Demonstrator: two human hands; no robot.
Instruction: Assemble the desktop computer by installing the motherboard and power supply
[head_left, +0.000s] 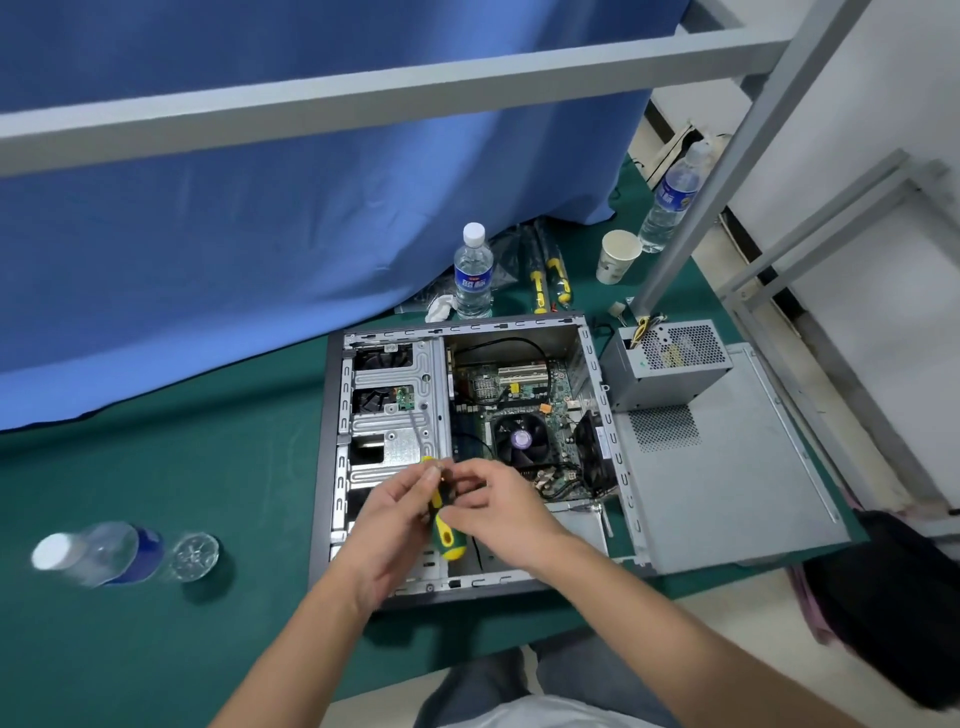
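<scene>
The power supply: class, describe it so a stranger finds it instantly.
Start at the open grey computer case on the green table. Just beyond its right wall, the boxy grey metal power supply sits on the flat side panel, alone in having a honeycomb grille and yellow wires.

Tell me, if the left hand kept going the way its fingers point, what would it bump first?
Probably the right hand: the left hand points up and right at it, both holding the screwdriver. Depth is unclear.

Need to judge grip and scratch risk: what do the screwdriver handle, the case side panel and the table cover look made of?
Screwdriver handle: green and yellow, smooth, probably plastic or rubber. Side panel: flat matte grey sheet with punched vent holes, likely painted or bare steel. Table cover: dull green, faintly creased, so probably cloth or a soft mat.
</scene>
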